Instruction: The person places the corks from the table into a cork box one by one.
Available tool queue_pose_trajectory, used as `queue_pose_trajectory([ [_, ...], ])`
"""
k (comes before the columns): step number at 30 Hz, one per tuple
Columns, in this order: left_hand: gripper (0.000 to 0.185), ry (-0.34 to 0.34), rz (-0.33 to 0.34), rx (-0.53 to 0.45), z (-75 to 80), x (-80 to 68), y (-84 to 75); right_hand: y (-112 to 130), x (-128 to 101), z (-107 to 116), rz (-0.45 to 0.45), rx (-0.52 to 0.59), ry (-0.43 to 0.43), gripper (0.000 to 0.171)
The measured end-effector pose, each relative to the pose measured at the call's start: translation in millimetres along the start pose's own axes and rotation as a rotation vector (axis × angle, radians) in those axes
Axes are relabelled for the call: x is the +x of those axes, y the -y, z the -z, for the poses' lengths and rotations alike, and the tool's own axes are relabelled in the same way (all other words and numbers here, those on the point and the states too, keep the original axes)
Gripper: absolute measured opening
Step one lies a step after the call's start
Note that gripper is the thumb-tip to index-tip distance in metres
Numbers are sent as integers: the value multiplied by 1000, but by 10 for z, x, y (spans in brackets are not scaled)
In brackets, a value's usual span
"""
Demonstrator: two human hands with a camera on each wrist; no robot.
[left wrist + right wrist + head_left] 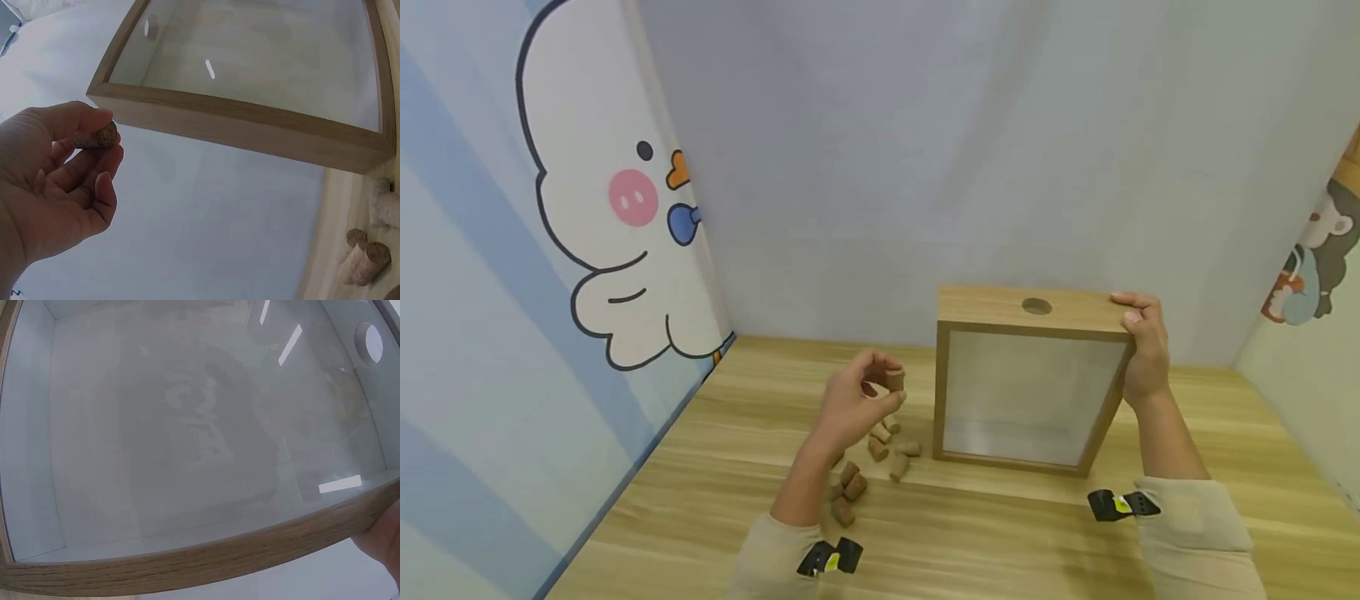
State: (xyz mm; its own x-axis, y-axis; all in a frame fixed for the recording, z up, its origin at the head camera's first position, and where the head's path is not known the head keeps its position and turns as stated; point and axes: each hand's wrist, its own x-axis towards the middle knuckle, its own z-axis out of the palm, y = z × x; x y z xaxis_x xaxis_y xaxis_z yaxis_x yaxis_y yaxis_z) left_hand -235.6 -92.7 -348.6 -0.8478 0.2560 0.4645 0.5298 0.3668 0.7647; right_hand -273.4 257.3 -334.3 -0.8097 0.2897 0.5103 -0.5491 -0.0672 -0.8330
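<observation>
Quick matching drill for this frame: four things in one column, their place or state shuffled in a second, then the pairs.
Things
1. left hand
2. right hand
3. round hole
4. loose corks

Places or states
A. lying on the table beside the box
B. in the top face of the wooden box
C. pinches a single cork in the air
D. grips the box's top right corner

Pairs: 1-C, 2-D, 3-B, 4-A

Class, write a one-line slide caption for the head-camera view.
Left hand pinches a cork above loose corks while right hand steadies an upright glass-fronted wooden box.
</observation>
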Motion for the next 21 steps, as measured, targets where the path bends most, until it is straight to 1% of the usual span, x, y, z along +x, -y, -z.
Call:
queue_pose_trajectory([
  [4, 26, -17, -23, -48, -41, 83, -96, -4, -3, 28, -8, 15, 1, 28],
  [11, 26, -15, -44, -133, -106, 234, -268, 3, 13, 50, -13, 30, 3, 27],
  [15, 27, -26, -36, -186, -141, 292, -339, -4, 8, 41, -14, 43, -4, 27],
  [18, 29, -33, -27, -244, -171, 338, -380, -19, -2, 32, -19, 55, -12, 28],
  [21, 32, -42, -27, -258, -202, 406, -433, -37, -2, 32, -16, 59, -18, 28],
])
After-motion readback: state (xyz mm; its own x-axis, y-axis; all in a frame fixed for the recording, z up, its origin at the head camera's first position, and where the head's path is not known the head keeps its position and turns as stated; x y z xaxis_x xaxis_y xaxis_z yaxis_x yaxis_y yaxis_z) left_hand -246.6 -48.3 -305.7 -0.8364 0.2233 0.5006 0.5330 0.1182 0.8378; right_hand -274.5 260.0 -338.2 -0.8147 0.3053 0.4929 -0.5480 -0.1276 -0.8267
